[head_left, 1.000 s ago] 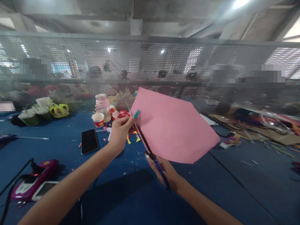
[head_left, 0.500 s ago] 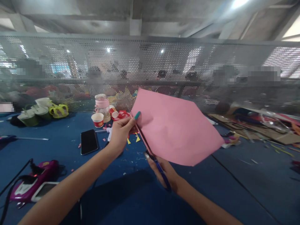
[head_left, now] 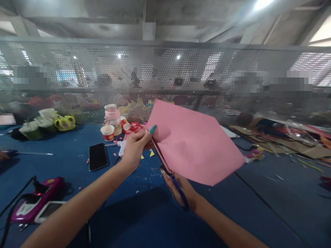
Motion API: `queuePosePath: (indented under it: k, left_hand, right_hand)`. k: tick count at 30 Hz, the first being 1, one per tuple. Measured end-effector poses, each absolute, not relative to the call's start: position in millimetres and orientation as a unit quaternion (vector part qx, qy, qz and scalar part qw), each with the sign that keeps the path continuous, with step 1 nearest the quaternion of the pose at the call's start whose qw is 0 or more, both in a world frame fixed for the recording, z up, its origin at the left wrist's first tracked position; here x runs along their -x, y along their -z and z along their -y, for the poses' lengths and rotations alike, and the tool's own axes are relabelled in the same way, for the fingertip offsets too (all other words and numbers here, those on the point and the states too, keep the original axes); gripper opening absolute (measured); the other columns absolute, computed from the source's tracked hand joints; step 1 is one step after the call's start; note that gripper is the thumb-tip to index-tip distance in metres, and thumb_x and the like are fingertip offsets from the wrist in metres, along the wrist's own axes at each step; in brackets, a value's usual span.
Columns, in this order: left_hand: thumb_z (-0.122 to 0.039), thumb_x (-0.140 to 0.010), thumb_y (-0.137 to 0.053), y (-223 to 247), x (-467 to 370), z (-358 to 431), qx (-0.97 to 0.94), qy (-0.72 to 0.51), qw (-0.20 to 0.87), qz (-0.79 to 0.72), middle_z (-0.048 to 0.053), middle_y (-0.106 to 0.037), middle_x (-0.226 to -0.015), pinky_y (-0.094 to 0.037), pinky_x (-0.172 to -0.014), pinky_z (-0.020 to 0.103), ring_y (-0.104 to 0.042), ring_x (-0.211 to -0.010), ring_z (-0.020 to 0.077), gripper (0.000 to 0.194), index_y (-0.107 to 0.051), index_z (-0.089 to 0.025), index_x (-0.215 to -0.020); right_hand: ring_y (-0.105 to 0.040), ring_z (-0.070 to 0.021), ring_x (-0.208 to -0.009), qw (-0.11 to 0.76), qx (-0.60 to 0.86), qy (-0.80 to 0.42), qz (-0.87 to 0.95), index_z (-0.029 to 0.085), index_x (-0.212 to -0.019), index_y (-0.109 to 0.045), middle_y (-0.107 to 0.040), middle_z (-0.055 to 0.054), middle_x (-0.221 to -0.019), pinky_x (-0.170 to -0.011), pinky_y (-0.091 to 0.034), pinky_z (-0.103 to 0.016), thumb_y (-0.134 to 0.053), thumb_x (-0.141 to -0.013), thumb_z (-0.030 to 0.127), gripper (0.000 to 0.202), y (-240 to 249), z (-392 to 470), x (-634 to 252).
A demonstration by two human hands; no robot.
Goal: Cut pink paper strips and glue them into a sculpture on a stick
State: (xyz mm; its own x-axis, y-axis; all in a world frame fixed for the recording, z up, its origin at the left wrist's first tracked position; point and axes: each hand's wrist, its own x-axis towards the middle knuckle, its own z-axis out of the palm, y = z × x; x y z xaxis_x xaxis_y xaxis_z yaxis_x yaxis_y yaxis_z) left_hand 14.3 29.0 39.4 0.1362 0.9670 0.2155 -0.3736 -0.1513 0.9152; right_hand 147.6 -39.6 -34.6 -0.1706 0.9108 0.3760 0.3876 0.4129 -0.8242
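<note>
In the head view, a pink sheet of paper (head_left: pixel 199 148) is held up above the blue tabletop (head_left: pixel 124 220). The left hand (head_left: pixel 134 146) pinches its left edge between thumb and fingers; the fingertips behind it are hidden. The right hand (head_left: pixel 184 191), at the sheet's lower edge, grips the blue handles of the scissors (head_left: pixel 180 193); most of its fingers are out of sight. The blades run along the sheet's left edge, partly covered by paper, so their gap cannot be made out.

Left of the sheet lie a dark-screened smartphone (head_left: pixel 98 156), a paper cup (head_left: pixel 107 132) and a pink-topped bottle (head_left: pixel 112 119). A pale lilac tool (head_left: pixel 121 147), nearer the sheet, is partly covered by the left hand, its kind unclear. Farther left, the forearm overlaps a white-framed device (head_left: pixel 49 212) beside a purple power strip (head_left: pixel 40 199), and another person's hand (head_left: pixel 3 156) is cut off by the picture's border. Beyond the sheet, a perforated metal screen (head_left: pixel 129 62) blurs whatever stands behind it.
</note>
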Motion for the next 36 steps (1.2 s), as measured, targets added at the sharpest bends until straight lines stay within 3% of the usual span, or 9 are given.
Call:
queuePosePath:
  k: [6,10,17,26,30,36]
  left_hand:
    - [-0.034,-0.053,-0.072,-40.2,-12.4,-29.4,-0.472,-0.566,0.605,-0.3,-0.002,-0.059,-0.051,-0.048,-0.05,0.022,-0.055,-0.046,0.0086,0.021,-0.063,-0.015,-0.054]
    - [-0.031,-0.051,-0.073,-42.4,-10.8,-29.7,-0.462,-0.558,0.621,-0.299,-0.003,-0.057,-0.047,-0.047,-0.047,0.021,-0.055,-0.044,0.0084,0.02,-0.06,-0.016,-0.05]
    - [-0.037,-0.047,-0.074,-44.4,-9.5,-31.9,-0.434,-0.582,0.609,-0.319,-0.002,-0.057,-0.044,-0.046,-0.043,0.022,-0.053,-0.041,0.0098,0.028,-0.057,-0.015,-0.046]
    - [-0.037,-0.047,-0.074,-43.6,-8.9,-34.2,-0.453,-0.574,0.595,-0.332,0.002,-0.063,-0.05,-0.049,-0.051,0.025,-0.058,-0.047,0.0127,0.027,-0.063,-0.014,-0.054]
    - [-0.036,-0.046,-0.075,-44.1,-10.5,-32.1,-0.452,-0.578,0.593,-0.333,0.0,-0.061,-0.05,-0.049,-0.05,0.024,-0.057,-0.046,0.0107,0.026,-0.063,-0.014,-0.054]
    - [-0.035,-0.046,-0.075,-42.9,-13.1,-29.0,-0.441,-0.588,0.6,-0.315,-0.001,-0.061,-0.052,-0.048,-0.049,0.02,-0.056,-0.047,0.0085,0.025,-0.064,-0.014,-0.054]
  right_hand:
    - [-0.059,-0.0231,-0.071,0.42,0.472,-0.3,0.714,0.017,-0.082,-0.061,-0.06,-0.007,-0.066,-0.075,-0.047,-0.038,-0.031,-0.082,0.055,0.049,30.9,38.7,-148.8]
    - [-0.059,-0.0254,-0.086,0.435,0.465,-0.323,0.7,0.017,-0.093,-0.061,-0.064,-0.011,-0.085,-0.081,-0.045,-0.039,-0.032,-0.077,0.062,0.056,35.1,37.9,-150.4]
    - [-0.058,-0.0218,-0.07,0.426,0.462,-0.307,0.714,0.018,-0.072,-0.06,-0.06,-0.005,-0.065,-0.072,-0.047,-0.036,-0.031,-0.079,0.06,0.051,26.0,38.3,-146.5]
    - [-0.057,-0.0228,-0.078,0.438,0.43,-0.315,0.724,0.019,-0.085,-0.058,-0.06,-0.006,-0.076,-0.078,-0.043,-0.037,-0.034,-0.079,0.056,0.044,24.1,37.7,-146.5]
    - [-0.056,-0.0231,-0.08,0.432,0.436,-0.341,0.712,0.018,-0.082,-0.057,-0.058,-0.007,-0.075,-0.078,-0.043,-0.037,-0.033,-0.079,0.056,0.045,22.3,39.8,-145.7]
    - [-0.052,-0.0186,-0.065,0.41,0.453,-0.305,0.731,0.018,-0.069,-0.051,-0.05,-0.003,-0.062,-0.068,-0.044,-0.033,-0.03,-0.083,0.049,0.04,26.4,39.1,-146.8]
